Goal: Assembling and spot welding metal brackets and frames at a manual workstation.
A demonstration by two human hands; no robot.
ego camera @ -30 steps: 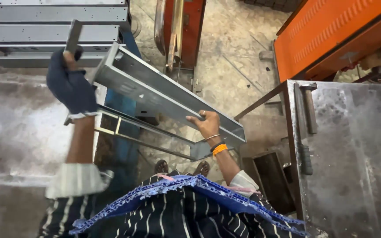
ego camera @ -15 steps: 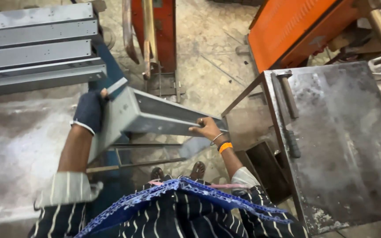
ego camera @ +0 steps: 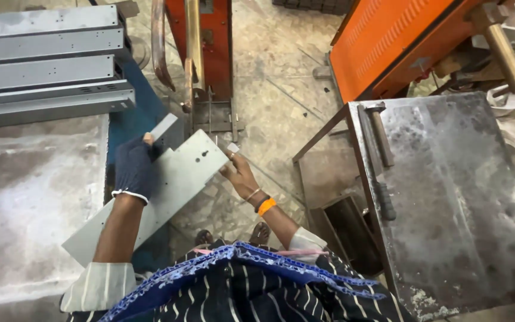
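I hold a long grey sheet-metal channel with both hands; its flat side faces up and it slants from lower left to upper right. My left hand, in a dark blue glove, grips its upper edge and also holds a small flat metal strip. My bare right hand, with an orange band on the wrist, grips the channel's right end. The channel hangs over the gap between the left steel table and the floor.
Several similar grey channels are stacked at the top left. An orange machine stands ahead, another orange housing at top right. A worn metal table with a hammer is on the right.
The channel has been turned over so its flat face is up, and brought lower and closer to me. My view has shifted slightly right.
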